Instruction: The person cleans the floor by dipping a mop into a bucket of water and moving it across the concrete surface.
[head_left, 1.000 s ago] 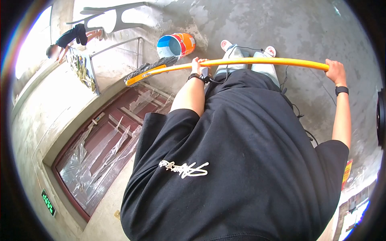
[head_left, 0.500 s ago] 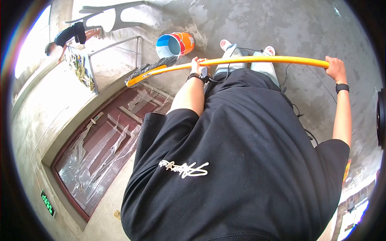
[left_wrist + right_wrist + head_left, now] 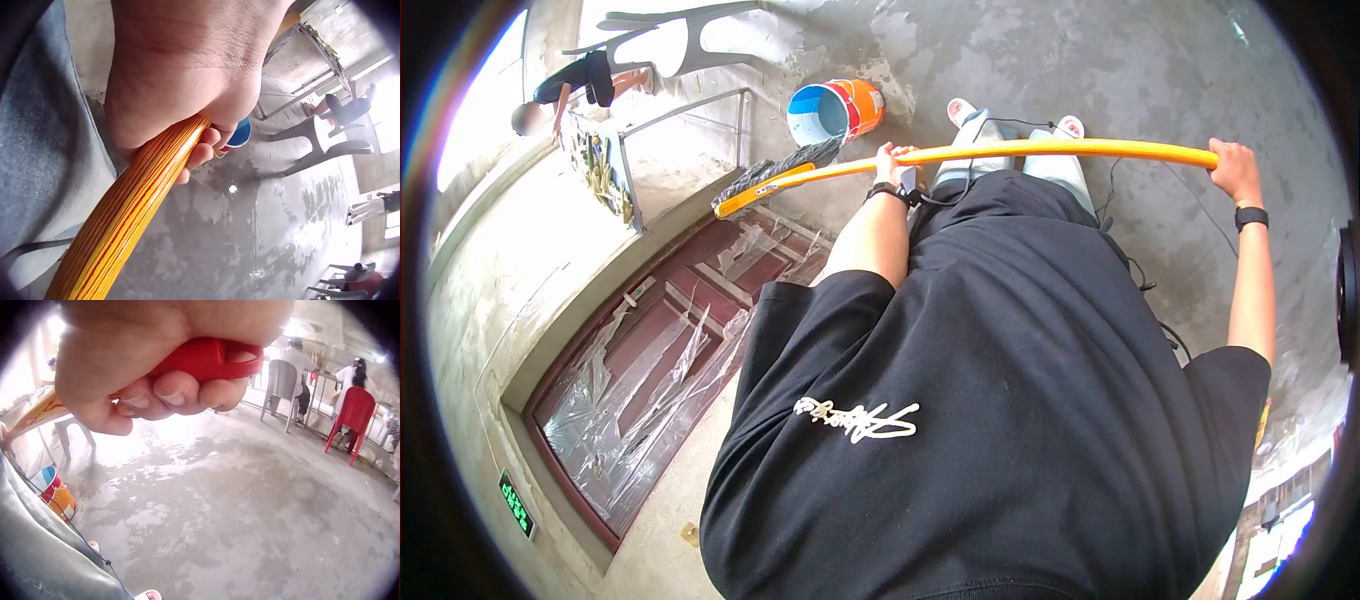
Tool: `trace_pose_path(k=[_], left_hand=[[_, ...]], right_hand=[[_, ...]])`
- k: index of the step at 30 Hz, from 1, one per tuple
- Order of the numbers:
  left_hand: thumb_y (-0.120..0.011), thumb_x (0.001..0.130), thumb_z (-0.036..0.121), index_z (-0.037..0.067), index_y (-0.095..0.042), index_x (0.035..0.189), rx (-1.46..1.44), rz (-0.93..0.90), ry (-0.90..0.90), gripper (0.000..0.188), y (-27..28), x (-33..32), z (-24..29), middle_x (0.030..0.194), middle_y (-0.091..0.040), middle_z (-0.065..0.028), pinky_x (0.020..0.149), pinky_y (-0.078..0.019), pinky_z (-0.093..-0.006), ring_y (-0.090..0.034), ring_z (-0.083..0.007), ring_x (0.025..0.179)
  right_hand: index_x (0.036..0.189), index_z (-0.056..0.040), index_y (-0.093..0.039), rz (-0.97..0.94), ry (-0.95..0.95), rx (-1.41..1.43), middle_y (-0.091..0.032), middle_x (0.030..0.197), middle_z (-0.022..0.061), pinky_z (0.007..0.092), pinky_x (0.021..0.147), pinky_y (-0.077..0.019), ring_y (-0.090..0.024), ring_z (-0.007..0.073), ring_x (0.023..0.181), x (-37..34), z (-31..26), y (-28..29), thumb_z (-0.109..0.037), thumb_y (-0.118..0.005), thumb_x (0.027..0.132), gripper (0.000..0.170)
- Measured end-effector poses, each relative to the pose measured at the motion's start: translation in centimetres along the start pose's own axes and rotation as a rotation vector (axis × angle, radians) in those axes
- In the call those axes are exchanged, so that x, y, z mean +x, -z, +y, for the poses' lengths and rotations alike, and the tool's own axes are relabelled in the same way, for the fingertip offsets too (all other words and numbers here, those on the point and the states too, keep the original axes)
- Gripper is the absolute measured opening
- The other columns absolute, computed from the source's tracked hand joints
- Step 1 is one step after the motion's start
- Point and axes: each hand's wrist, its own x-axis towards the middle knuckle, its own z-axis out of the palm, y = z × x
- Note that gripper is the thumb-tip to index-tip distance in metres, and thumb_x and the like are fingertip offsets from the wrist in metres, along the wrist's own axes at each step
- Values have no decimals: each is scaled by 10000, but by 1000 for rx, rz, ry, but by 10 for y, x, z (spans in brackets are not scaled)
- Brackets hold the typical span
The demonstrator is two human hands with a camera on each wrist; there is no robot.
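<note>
A mop with a yellow striped handle [image 3: 1050,148] is held across the front of my body. My left hand [image 3: 891,165] grips the handle nearer the mop head; in the left wrist view, the fingers of that hand [image 3: 181,75] wrap around the pole. At the other end, my right hand [image 3: 1236,175] grips the handle; the right wrist view shows its curled fingers [image 3: 169,394] around the red end cap [image 3: 206,359], which has a hanging loop. The grey mop head [image 3: 775,165], fixed to a yellow bar, hangs beside the wall at left.
An orange bucket [image 3: 862,108] with a blue inside stands near the mop head. Beyond it are a grey chair [image 3: 695,45], a metal-framed table [image 3: 628,175] and a person [image 3: 585,80]. Wet patches mark the concrete floor [image 3: 206,506]. A red chair [image 3: 356,412] and people are farther off.
The handle's right end and my right hand have risen slightly in the head view, then stayed put. The person in the background has shifted their head and arms.
</note>
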Motion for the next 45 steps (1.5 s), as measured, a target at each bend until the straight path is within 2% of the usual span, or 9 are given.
trace_pose_path(k=[17,18,20,21,22,24,36,40,45], left_hand=[[-531,840,213,133,-338,587,36,-13,-42,328,-3,-6,1,505,-374,13,672,-444,-343,-421,-164,506],[-540,838,221,133,-342,597,87,-53,-54,324,4,3,3,524,-389,10,687,-450,-342,-432,-162,525],[-559,831,231,138,-343,611,89,-634,47,322,47,65,23,558,-408,13,717,-463,-337,-445,-161,557],[-547,836,254,143,-337,607,155,-219,-118,329,32,52,18,534,-382,12,704,-465,-338,-430,-166,532],[-518,848,274,141,-336,605,143,-44,-45,331,17,38,19,510,-359,13,659,-453,-341,-414,-169,504],[-500,829,281,109,-333,577,45,-94,80,348,22,37,29,558,-405,-30,701,-449,-375,-466,-221,617],[-521,805,167,141,-355,605,179,-99,-51,262,-7,-4,14,485,-391,5,590,-446,-318,-447,-172,488],[-509,828,200,138,-360,571,323,-117,-242,303,-9,7,14,445,-389,13,623,-455,-330,-461,-174,466],[-485,846,236,146,-355,526,328,-242,-205,357,-11,4,19,452,-411,-6,671,-434,-381,-463,-180,505]], right_hand=[[680,-89,-516,23,-7,4,-600,651,135,428,577,-473,-597,338,664,2,-1,-3,-125,-618,651,112],[680,-89,-516,30,-52,21,-600,651,135,428,577,-473,-597,338,664,-6,-8,-7,-125,-618,651,112],[656,-87,-529,-19,-46,20,-590,627,140,438,582,-472,-593,346,653,-2,-11,3,-95,-607,614,89],[629,-90,-537,42,-37,53,-582,602,136,435,570,-471,-590,343,624,-2,-18,8,-88,-606,586,81],[629,-90,-537,68,-88,46,-582,602,136,435,570,-471,-590,343,624,-1,-19,8,-88,-606,586,81],[614,-94,-541,44,-70,46,-582,591,127,420,557,-471,-588,331,603,-7,-24,-1,-86,-608,577,77],[597,-87,-549,93,-152,97,-577,580,125,409,540,-459,-578,329,585,-52,-19,-30,-88,-618,592,69],[606,-87,-549,210,-117,126,-582,592,144,415,554,-455,-576,347,597,-63,-17,-42,-112,-632,607,87],[601,-75,-521,206,-155,185,-578,599,149,435,545,-440,-572,353,596,-73,-21,-46,-130,-593,647,102]])
